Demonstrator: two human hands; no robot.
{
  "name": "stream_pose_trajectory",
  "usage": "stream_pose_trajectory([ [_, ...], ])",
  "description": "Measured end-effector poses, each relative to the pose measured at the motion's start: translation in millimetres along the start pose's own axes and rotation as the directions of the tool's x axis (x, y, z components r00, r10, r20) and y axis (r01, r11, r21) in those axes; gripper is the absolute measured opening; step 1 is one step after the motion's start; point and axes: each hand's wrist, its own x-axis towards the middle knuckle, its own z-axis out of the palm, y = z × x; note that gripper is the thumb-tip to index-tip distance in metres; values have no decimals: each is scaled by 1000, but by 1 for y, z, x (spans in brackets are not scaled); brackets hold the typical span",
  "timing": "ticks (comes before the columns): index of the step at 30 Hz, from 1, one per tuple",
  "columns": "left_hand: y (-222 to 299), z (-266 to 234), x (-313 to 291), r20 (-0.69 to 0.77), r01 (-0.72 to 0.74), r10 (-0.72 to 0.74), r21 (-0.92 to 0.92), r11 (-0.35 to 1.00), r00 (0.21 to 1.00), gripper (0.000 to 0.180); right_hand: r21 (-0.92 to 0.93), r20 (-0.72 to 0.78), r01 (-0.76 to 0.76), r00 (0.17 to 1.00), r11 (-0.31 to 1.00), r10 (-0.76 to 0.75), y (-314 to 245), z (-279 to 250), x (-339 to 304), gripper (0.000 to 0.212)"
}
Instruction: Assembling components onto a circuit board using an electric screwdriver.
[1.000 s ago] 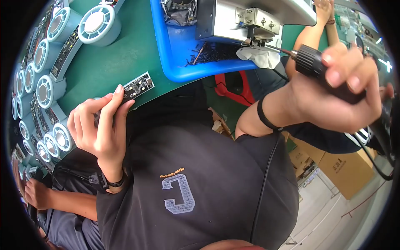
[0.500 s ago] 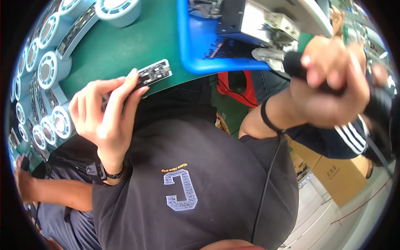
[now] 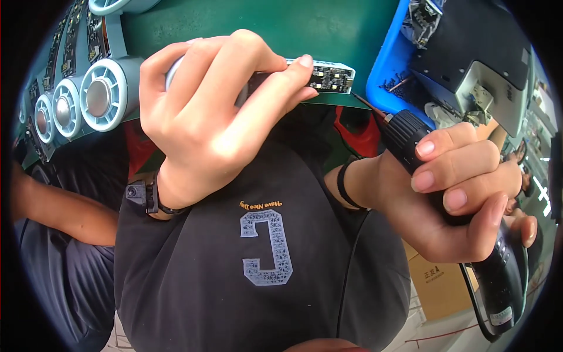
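Note:
My left hand [image 3: 205,120] is closed around a pale blue plastic housing [image 3: 324,63] with a black circuit board [image 3: 333,80] in it; fingers cover most of the piece. The board's populated end sticks out to the right, past my thumb and fingertips. In my right hand [image 3: 454,188] is a black electric screwdriver [image 3: 406,134], its handle running down to the lower right. The slim bit [image 3: 370,105] points up and left at the board's right end. I cannot tell whether its tip touches.
Several pale blue housings [image 3: 104,97] with round silver centres stand at left on the green table [image 3: 246,20]. At right a blue tray [image 3: 378,70] holds small dark screws [image 3: 399,88] and a black box-shaped device [image 3: 469,41]. Another person's arm [image 3: 73,214] is at lower left; red stools [image 3: 359,134] show below the table.
My left hand has moved right with the housing and board. The right hand has come down, bringing the screwdriver bit to the board's end. The view has shifted.

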Motion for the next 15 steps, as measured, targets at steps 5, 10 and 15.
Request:
stream_pose_trajectory([
  [5,0,2,-2,-24,-4,5,13,1000,1000,30,-5,61,-47,997,999,47,-2,3,1,31],
  [10,1,3,-1,-15,3,-3,26,1000,1000,30,-60,68,-58,996,997,62,-2,6,-2,31],
  [15,1,6,-1,-33,-8,9,26,1000,999,29,-106,55,-57,996,993,63,-4,8,-5,33],
])
